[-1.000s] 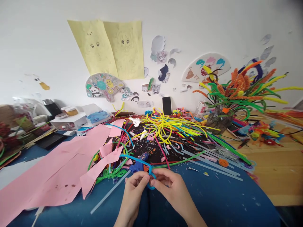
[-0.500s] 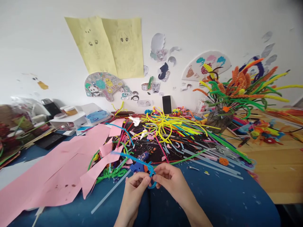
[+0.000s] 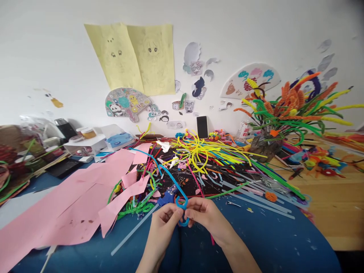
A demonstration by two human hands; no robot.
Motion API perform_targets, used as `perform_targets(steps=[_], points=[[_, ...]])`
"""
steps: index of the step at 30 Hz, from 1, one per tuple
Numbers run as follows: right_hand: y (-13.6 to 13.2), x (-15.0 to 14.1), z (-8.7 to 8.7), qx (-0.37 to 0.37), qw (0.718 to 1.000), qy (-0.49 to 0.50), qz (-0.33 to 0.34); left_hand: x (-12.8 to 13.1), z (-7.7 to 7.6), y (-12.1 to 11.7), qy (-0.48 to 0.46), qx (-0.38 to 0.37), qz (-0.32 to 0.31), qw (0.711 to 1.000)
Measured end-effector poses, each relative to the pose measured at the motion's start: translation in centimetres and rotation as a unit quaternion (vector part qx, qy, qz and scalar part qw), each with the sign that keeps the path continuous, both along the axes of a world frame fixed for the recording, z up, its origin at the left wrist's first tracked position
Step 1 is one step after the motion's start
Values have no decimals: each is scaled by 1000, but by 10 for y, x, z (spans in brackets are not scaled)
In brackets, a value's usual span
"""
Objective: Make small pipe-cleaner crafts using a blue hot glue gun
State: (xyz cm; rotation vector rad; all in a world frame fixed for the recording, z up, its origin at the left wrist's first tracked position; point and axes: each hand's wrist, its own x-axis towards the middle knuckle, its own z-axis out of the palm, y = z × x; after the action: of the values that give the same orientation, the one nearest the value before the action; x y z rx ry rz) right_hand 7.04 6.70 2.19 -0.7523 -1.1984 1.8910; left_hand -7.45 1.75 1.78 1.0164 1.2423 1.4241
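Note:
Both hands pinch a blue pipe cleaner point(image 3: 174, 178) bent into small curls at its near end. My left hand point(image 3: 164, 223) grips the curled part from the left between thumb and fingers. From the right, my right hand point(image 3: 207, 216) holds the same curled section, its thumb close to the left one. The long free end of the pipe cleaner rises away toward the upper left. Just behind my left hand lies a blue glue gun point(image 3: 167, 196), partly hidden. The exact contact between fingertips and curls is covered by the fingers.
Pink paper sheets point(image 3: 85, 189) spread over the left side. Yellow pipe cleaners point(image 3: 210, 151) are heaped at the back. Clear glue sticks point(image 3: 273, 206) and a hair clip point(image 3: 233, 204) lie to the right. A vase of fuzzy stems point(image 3: 265, 148) and a phone point(image 3: 202, 127) stand near the wall.
The pipe cleaner's long end has swung from pointing left to pointing up and away. Its curls have turned between my fingers. My head view has shifted slightly.

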Motion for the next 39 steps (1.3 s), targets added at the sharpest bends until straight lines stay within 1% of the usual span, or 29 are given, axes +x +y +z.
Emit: perform_targets(steps=[4, 13, 16, 19, 22, 25, 34, 39], points=[[-2, -3, -2, -25, 999, 6, -27, 3, 1, 1, 6, 26, 21, 999], [0, -9, -2, -19, 999, 5, -46, 6, -4, 6, 13, 41, 26, 999], [0, -12, -2, -26, 999, 19, -37, 6, -5, 7, 8, 45, 25, 999], [1, -14, -2, -54, 997, 48, -25, 8, -3, 7, -4, 51, 15, 999], [2, -14, -3, -69, 994, 89, 13, 11, 0, 6, -30, 62, -7, 998], [4, -13, -4, -60, 991, 115, 41, 14, 2, 5, -44, 65, -6, 997], [8, -12, -15, -124, 979, 158, 33, 14, 1, 2, -51, 41, -15, 998], [8, -10, -15, -142, 973, 179, 35, 15, 0, 2, -52, 38, -13, 998]])
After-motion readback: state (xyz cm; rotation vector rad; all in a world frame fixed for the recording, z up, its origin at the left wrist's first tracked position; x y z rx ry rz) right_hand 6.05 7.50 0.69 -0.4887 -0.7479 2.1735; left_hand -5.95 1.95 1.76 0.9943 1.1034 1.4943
